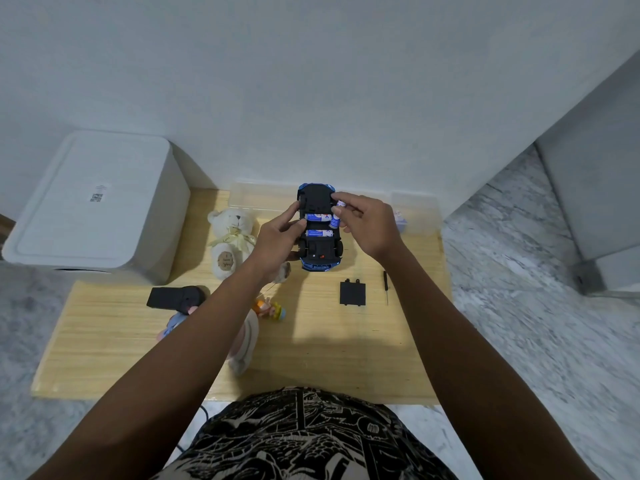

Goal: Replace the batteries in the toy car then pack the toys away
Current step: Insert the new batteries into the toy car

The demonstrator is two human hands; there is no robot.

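Observation:
A blue toy car (317,199) is held upside down above the wooden table (329,341), its battery bay open. Two blue-and-white batteries (320,233) lie in the bay. My left hand (277,237) grips the car's left side. My right hand (367,223) pinches a third battery (335,220) at the bay's right edge, standing almost on end. The black battery cover (352,293) and a small black screwdriver (385,285) lie on the table to the right.
A white teddy bear (230,240), a black remote (173,297), a small orange figure (272,309) and other soft toys lie at the left. Clear plastic boxes (249,197) (414,213) stand at the back by the wall. A white lidded bin (93,206) stands far left.

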